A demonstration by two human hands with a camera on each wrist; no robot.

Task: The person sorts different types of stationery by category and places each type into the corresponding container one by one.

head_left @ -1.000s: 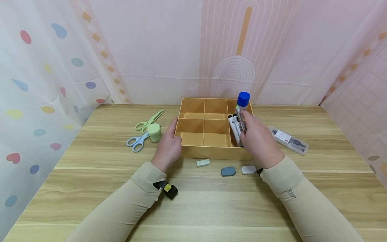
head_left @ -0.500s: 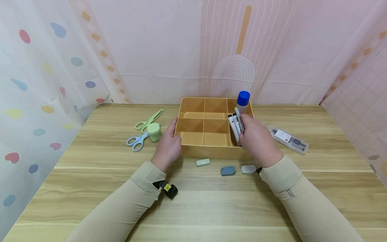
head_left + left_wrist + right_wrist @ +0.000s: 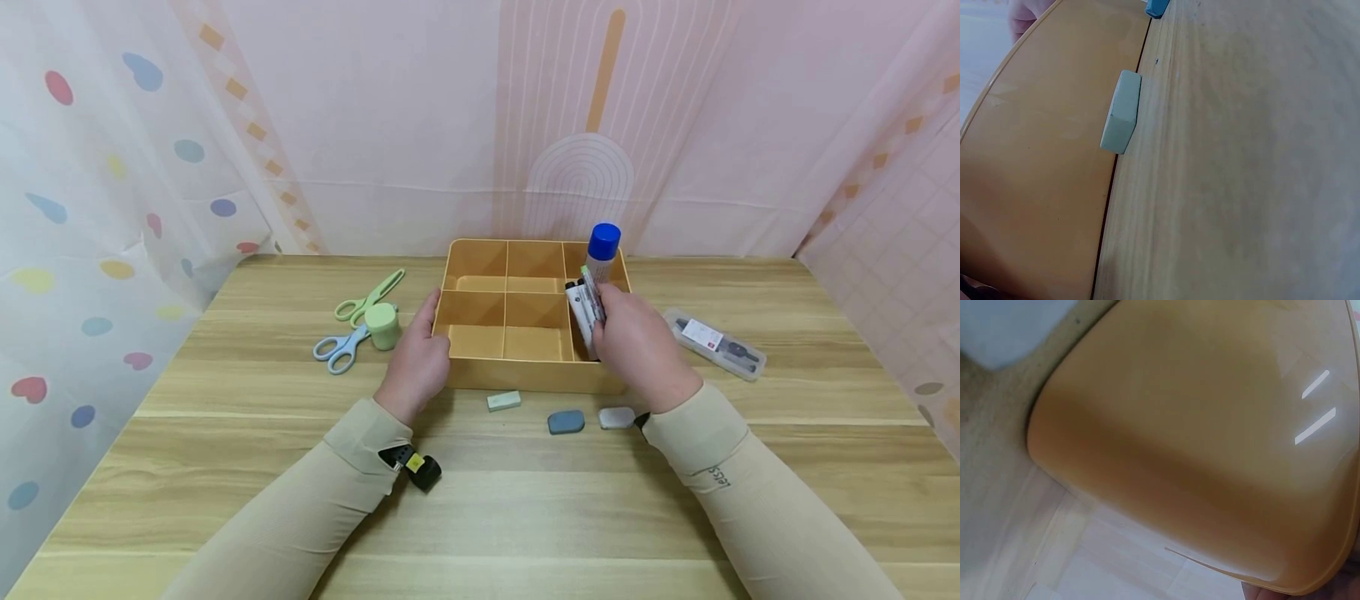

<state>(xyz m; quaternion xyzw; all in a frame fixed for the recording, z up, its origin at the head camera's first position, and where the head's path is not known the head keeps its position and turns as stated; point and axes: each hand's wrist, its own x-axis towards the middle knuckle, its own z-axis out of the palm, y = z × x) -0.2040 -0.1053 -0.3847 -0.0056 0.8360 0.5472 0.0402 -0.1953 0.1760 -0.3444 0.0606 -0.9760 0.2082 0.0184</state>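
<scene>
A yellow-orange organizer box [image 3: 536, 375] with several compartments stands mid-table. My left hand [image 3: 416, 362] holds its left side, fingers along the outer wall and thumb at the front corner. My right hand [image 3: 645, 346] grips the right wall; in the right wrist view, skin shows on both sides of the rim. Beside its thumb, black-capped white markers [image 3: 581, 312] and slim pens [image 3: 591, 283] lean in the right compartment. Behind them a blue-capped bottle [image 3: 603, 243] stands upright. The box's front wall [image 3: 1035, 169] fills much of the left wrist view.
A pale green eraser [image 3: 503, 402], a blue eraser [image 3: 566, 422] and a white one [image 3: 617, 417] lie before the box. To the left are green scissors [image 3: 371, 298], blue scissors [image 3: 341, 350] and a green round container [image 3: 383, 327]. A compass case [image 3: 716, 344] lies right.
The head view has tilted slightly, so everything sits a little higher. The pens beside my right hand lean slightly more to the left. Both hands stay at the box.
</scene>
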